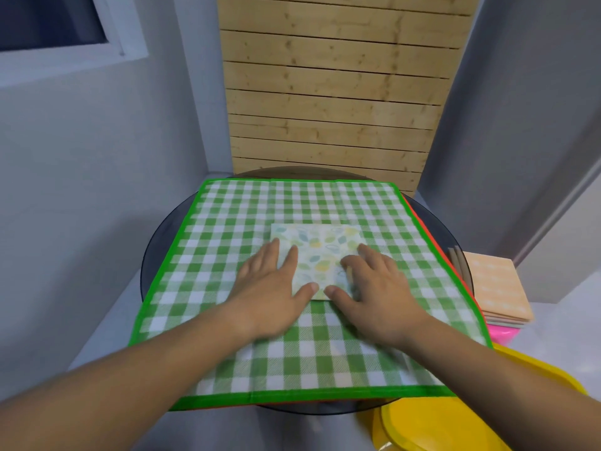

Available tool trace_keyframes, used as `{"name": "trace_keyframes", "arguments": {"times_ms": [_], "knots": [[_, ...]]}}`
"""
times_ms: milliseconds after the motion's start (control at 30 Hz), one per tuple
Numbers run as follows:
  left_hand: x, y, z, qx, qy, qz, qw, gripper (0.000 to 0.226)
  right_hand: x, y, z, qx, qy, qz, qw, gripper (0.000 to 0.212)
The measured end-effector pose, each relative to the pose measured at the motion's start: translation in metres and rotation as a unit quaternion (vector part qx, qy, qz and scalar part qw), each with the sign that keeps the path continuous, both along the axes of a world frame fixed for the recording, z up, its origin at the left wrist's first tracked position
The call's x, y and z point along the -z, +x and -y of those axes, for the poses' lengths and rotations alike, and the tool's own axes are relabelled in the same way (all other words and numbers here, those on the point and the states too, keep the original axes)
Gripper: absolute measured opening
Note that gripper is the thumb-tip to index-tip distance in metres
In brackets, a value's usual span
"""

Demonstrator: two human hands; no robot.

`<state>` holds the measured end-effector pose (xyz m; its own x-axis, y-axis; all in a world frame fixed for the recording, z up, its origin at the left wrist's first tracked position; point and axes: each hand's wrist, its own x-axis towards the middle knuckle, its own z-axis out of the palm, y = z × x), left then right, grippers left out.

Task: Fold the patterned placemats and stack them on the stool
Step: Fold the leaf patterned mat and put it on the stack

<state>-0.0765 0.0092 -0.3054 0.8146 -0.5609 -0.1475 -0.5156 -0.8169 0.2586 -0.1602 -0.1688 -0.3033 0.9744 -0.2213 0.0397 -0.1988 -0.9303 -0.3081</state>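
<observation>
fingers (290, 258) flat on leafy placemat (320, 243)

The green checked mat (244, 216) covers most of the round dark surface (162, 236), which shows only as a rim around it. Under the mat's right border a red edge (432, 232) peeks out, and what it belongs to stays hidden. At the mat's centre the left grip (273, 288) and right grip (377, 288) lie over the leaf-patterned placemat (320, 252), hiding its near corners; the left grip is motion-blurred. Right of the mat, thin wooden sticks (455, 258) are too small to identify, and a pink thing (502, 333) lies mostly buried under an orange stack (497, 288). Off the mat's near right corner, yellow lids (455, 418) run past the bottom edge.
</observation>
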Motion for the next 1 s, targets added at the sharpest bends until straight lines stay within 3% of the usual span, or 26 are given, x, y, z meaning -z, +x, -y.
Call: {"name": "trace_keyframes", "arguments": {"times_ms": [367, 667, 1000], "knots": [[0.014, -0.002, 0.002, 0.035, 0.071, 0.014, 0.997, 0.073, 0.019, 0.006, -0.015, 0.01, -0.097, -0.103, 0.99, 0.07], [0.012, 0.006, -0.013, 0.057, 0.108, 0.031, 0.992, 0.073, 0.008, -0.005, 0.028, -0.067, -0.065, -0.147, 0.985, 0.06], [0.0, 0.013, -0.03, 0.077, 0.085, -0.038, 0.993, 0.063, 0.006, -0.01, 0.052, -0.117, 0.003, -0.151, 0.982, 0.057]]}}
